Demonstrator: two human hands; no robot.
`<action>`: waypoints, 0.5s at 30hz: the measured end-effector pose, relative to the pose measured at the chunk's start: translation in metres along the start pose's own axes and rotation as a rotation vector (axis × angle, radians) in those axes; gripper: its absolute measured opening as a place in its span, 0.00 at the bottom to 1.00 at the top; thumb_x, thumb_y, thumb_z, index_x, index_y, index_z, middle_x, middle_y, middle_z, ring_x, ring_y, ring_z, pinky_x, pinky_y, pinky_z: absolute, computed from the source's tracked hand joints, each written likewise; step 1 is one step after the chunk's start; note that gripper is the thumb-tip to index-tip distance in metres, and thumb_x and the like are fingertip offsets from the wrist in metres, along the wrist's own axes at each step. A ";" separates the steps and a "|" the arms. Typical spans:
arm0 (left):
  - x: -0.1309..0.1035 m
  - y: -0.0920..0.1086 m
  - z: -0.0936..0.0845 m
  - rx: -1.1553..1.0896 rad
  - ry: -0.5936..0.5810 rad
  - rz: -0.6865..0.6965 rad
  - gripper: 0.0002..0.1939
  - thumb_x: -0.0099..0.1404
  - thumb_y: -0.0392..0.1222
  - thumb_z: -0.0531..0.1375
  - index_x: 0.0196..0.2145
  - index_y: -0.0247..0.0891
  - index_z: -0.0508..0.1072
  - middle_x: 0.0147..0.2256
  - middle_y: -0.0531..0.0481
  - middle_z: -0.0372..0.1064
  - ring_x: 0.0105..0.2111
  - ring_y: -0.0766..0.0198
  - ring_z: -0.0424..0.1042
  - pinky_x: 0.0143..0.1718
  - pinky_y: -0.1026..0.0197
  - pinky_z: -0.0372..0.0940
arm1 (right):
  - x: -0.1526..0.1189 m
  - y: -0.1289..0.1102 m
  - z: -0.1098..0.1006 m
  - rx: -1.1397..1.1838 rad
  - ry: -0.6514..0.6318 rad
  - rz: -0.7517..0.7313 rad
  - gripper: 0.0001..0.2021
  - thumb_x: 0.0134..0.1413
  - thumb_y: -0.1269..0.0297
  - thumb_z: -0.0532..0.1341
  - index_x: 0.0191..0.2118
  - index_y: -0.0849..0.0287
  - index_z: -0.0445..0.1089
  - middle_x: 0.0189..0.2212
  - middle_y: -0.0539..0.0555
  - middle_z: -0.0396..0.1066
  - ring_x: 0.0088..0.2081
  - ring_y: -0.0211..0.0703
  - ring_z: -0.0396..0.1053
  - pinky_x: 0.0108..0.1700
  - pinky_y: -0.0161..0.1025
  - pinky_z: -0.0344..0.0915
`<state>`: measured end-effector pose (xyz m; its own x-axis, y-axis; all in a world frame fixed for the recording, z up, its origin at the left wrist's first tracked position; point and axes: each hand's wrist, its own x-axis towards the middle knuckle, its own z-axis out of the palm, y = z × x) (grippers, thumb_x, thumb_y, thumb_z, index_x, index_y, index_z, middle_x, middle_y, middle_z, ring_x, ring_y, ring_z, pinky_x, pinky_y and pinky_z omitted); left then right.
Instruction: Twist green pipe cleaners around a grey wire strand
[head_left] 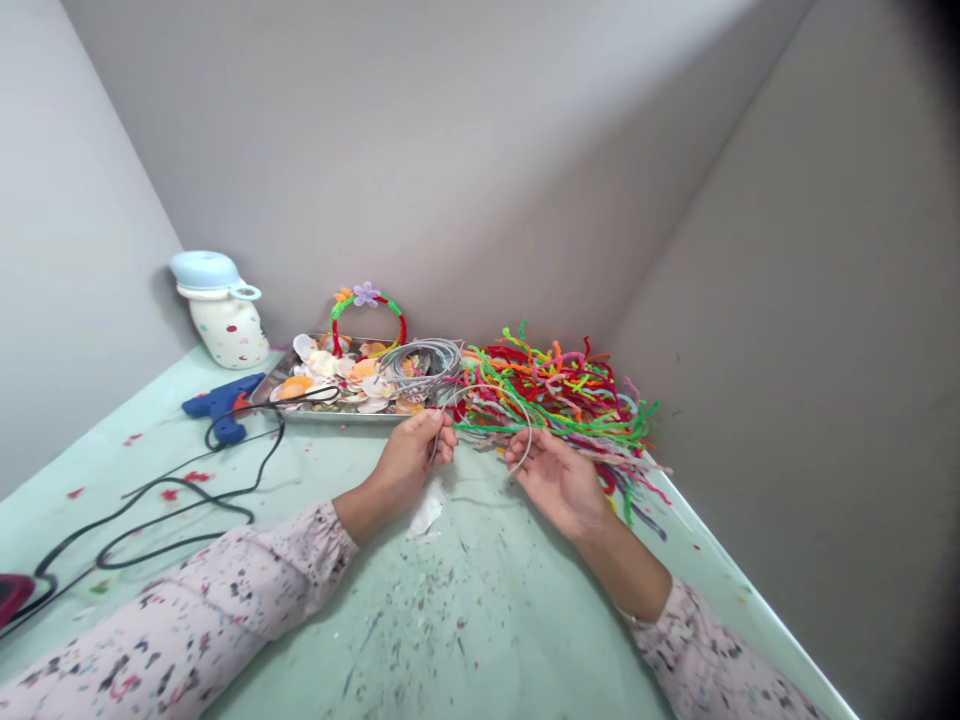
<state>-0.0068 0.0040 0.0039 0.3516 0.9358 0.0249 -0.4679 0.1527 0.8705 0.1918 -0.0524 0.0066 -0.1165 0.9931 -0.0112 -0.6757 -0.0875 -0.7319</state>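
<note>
A thin grey wire (491,387) arches between my two hands just above the table, its bend standing away from me. My left hand (409,458) pinches one end of it between thumb and fingers. At the other end, my right hand (559,480) is turned partly palm up, with its curled fingertips on the wire. Just beyond my hands, a coil of similar grey wire (424,365) lies on a metal tray (352,417) of seashells (367,370). A heap of colourful pipe cleaners (555,385) lies beyond my right hand.
A headband wrapped in pipe cleaners with flowers (367,294) stands on the tray. A blue glue gun (223,405) and its black cord (180,538) lie at left, near a white bottle (229,325). Crumpled white paper (426,508) lies below my left hand. Grey walls enclose the table (420,640).
</note>
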 end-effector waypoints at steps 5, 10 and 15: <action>-0.001 0.002 0.002 0.006 0.015 -0.008 0.10 0.62 0.44 0.58 0.32 0.33 0.68 0.23 0.52 0.67 0.18 0.73 0.64 0.20 0.70 0.58 | 0.000 -0.001 0.002 -0.022 0.036 0.014 0.07 0.53 0.63 0.62 0.35 0.61 0.74 0.29 0.51 0.73 0.32 0.36 0.71 0.34 0.31 0.69; -0.001 0.001 0.001 0.010 -0.002 -0.005 0.10 0.62 0.45 0.58 0.32 0.33 0.68 0.23 0.52 0.68 0.18 0.73 0.64 0.21 0.70 0.58 | 0.002 -0.001 0.001 -0.011 0.074 0.015 0.08 0.53 0.63 0.62 0.35 0.62 0.74 0.27 0.51 0.73 0.29 0.36 0.72 0.29 0.29 0.69; -0.001 0.001 0.001 0.015 -0.008 -0.005 0.10 0.62 0.44 0.58 0.32 0.33 0.68 0.23 0.52 0.68 0.18 0.73 0.64 0.20 0.70 0.58 | 0.003 -0.002 0.002 -0.007 0.100 0.024 0.08 0.54 0.62 0.62 0.34 0.62 0.73 0.25 0.51 0.72 0.26 0.35 0.72 0.26 0.28 0.69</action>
<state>-0.0065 0.0024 0.0051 0.3605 0.9324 0.0245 -0.4538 0.1524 0.8780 0.1920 -0.0497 0.0094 -0.0590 0.9935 -0.0971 -0.6687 -0.1116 -0.7351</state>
